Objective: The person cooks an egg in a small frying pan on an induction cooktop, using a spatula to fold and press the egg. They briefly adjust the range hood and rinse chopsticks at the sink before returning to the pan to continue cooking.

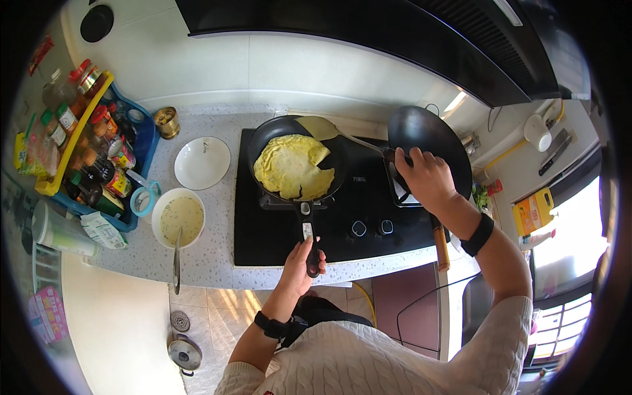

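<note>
My left hand (300,264) grips the black handle of a frying pan (257,129) on the left burner. A thin yellow egg pancake (289,163), torn at its right and lower edges, lies in the pan. My right hand (427,177) holds the dark handle of a metal spatula (318,128); its blade is over the pan's upper rim, above the pancake. To the left, a white bowl (157,219) holds pale batter with green flecks (181,212), and a metal spoon (177,266) leans out over its front edge. Behind the bowl is a white plate (202,163).
A dark wok (419,123) with a wooden handle rests on the right burner of the black cooktop (355,247). A blue basket (153,143) of seasoning bottles stands at left, near a brass-coloured cup (167,122). The range hood (345,19) overhangs the back. A lidded pot (185,354) is low at left.
</note>
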The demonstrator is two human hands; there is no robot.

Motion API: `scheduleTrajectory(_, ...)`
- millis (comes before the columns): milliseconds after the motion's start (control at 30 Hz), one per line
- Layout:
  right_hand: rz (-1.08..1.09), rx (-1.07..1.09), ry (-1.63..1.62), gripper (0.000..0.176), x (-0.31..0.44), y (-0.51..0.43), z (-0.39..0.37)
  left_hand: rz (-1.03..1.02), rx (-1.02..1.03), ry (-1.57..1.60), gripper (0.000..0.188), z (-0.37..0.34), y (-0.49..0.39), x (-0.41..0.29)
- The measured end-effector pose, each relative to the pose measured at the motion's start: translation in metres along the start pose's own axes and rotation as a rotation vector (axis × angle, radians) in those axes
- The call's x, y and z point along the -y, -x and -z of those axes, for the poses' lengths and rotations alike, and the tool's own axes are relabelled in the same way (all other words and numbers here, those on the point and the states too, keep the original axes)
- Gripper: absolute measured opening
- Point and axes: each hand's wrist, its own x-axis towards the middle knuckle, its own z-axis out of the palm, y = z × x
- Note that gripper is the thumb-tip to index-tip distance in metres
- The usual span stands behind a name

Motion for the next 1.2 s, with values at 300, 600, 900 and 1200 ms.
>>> scheduleTrajectory(300, 0.179, 0.044, 0.017, 0.034, -0.028, -0.006, 0.023, 0.001, 0.012, 0.0, 0.035, 0.0, 0.0, 0.0)
scheduleTrajectory(600, 0.118, 0.161, 0.039, 0.034, -0.04, 0.0, 0.042, -0.004, 0.012, -0.002, 0.035, 0.001, -0.001, 0.0)
scheduleTrajectory(900, -0.193, 0.34, -0.336, 0.026, -0.005, -0.016, 0.017, -0.005, 0.01, -0.003, 0.033, 0.002, -0.002, 0.0)
scheduleTrajectory(1200, -0.177, 0.179, -0.274, 0.032, -0.002, -0.027, 0.009, 0.001, 0.011, 0.005, 0.034, 0.001, -0.001, 0.0)
